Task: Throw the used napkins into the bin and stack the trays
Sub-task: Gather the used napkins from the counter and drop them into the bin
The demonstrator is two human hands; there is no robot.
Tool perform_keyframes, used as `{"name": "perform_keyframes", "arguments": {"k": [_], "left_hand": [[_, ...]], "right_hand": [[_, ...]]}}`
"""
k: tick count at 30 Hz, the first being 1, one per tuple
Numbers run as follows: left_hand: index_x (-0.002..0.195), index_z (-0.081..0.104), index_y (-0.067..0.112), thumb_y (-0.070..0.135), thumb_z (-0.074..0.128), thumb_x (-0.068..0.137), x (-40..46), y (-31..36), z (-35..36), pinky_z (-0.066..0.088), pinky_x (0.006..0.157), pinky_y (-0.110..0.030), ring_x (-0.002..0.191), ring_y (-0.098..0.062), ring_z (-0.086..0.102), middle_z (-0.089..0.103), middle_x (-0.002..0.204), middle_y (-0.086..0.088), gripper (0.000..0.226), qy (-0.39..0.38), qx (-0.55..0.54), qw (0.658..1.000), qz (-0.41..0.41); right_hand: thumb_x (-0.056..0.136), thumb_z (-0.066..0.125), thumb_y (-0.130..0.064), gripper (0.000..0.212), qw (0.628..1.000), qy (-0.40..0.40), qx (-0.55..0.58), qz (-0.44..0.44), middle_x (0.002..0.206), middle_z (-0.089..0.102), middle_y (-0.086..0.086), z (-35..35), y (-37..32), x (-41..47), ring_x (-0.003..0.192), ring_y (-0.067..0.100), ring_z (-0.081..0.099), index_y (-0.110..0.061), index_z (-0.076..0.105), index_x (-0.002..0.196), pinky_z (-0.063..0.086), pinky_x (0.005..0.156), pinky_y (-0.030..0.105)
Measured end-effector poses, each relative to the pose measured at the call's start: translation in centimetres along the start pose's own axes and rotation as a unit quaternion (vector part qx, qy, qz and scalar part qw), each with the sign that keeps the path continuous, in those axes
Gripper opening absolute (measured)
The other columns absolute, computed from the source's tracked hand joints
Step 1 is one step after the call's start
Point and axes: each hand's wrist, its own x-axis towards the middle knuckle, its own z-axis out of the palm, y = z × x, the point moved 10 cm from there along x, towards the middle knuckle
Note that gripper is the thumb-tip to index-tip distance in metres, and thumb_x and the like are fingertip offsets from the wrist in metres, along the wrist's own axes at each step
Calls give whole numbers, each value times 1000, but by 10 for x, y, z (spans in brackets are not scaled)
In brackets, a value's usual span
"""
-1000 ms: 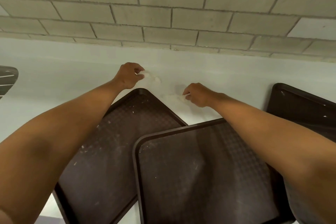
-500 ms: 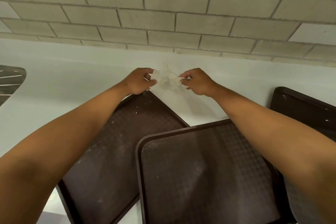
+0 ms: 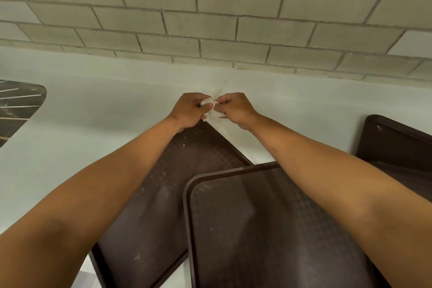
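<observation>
Both hands' fingers [image 3: 207, 107] pinched the napkin wad [image 3: 211, 110] between them; loose scraps could've dropped onto the tray [image 3: 187, 166] below.

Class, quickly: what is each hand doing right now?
Left hand: closed, gripping the napkin.
Right hand: closed, pinching the same napkin.
</observation>
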Motion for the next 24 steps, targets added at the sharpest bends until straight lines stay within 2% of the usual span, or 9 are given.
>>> {"name": "perform_keyframes", "arguments": {"k": [3,6,8,10,12,16,18,22,24], "left_hand": [[105,75,12,13,65,94,1,-5,-16,60,76,-42,78,-29,72,75,94,-11,15,30,42,999,5],[102,75,14,15,63,93,2,-8,-33,60,76,-38,76,-27,72,74,91,-6,15,45,77,996,13],[104,73,13,15,63,94,3,-12,-46,59,74,-35,76,-28,72,73,92,-7,15,59,82,995,7],[105,72,12,15,63,94,3,-15,-57,53,67,-25,75,-26,72,73,94,-9,15,76,88,993,2],[102,72,14,15,63,95,2,-18,-67,50,64,-21,74,-23,71,72,91,-6,11,94,90,991,0],[98,73,14,18,66,93,-3,-28,-79,61,77,-39,75,-26,73,73,87,-6,10,104,86,991,-6],[98,74,15,18,67,92,-6,-35,-84,61,79,-43,75,-26,73,74,87,-7,10,108,82,991,-15],[101,75,14,17,67,92,-13,-46,-84,62,80,-46,74,-24,72,74,92,-9,12,107,54,992,-34],[102,75,14,17,68,92,-17,-50,-80,62,80,-49,76,-24,72,74,93,-10,13,100,43,993,-37]], "right_hand": [[93,70,-7,23,999,-32,-3,2,116,71,12,9,-5,8,105,26,70,-5,72,116,59,92,37],[95,67,-9,25,998,-22,-57,-31,119,72,9,0,-20,25,104,19,68,-8,72,119,54,86,24],[98,63,-11,25,990,-1,-125,-65,125,70,7,-10,-30,39,113,18,65,-9,71,122,48,95,22],[101,57,-10,27,975,3,-201,-94,131,67,7,-13,-36,49,121,19,62,-10,69,125,44,103,22],[103,53,-9,30,953,-3,-281,-114,136,64,7,-9,-36,56,125,22,60,-11,66,130,44,107,25],[102,50,-1,42,907,-77,-398,-112,143,58,8,14,-12,62,130,27,56,-17,57,140,42,106,30],[100,47,3,54,882,-132,-441,-103,153,46,8,31,5,62,138,29,47,-19,47,148,37,110,32],[98,39,9,70,815,-217,-526,-105,170,8,3,56,30,56,153,29,20,-21,24,159,24,122,38],[97,39,11,71,786,-228,-563,-116,169,11,6,60,35,53,151,33,24,-17,23,160,29,120,43]]}}
